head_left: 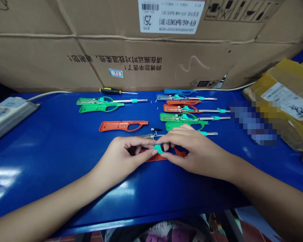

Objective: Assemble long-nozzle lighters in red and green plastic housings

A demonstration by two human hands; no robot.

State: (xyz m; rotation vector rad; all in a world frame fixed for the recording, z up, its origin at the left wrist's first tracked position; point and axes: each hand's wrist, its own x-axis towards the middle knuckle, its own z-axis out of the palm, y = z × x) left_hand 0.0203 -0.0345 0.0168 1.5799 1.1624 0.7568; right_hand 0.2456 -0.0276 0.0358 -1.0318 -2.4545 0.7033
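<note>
Between my fingertips is a small teal plastic trigger (159,149). My left hand (126,151) pinches it from the left with thumb and fingers; my right hand (194,148) grips it from the right. Directly beneath lies an orange lighter half-shell (180,153), partly hidden by both hands. Just beyond my fingers is a metal lighter part with thin wires (149,136), partly covered, next to a small black piece with a white end (156,129). A metal lighter tube with a teal collar (209,133) shows past my right hand. Another orange half-shell (123,126) lies farther back.
Opened green lighter parts (98,104) lie back left, below a black-and-yellow screwdriver (111,91). Several opened blue, orange and green lighters (181,108) lie back right. A large cardboard box (91,64) walls off the back. A taped box (288,97) stands right, a power strip (12,114) left.
</note>
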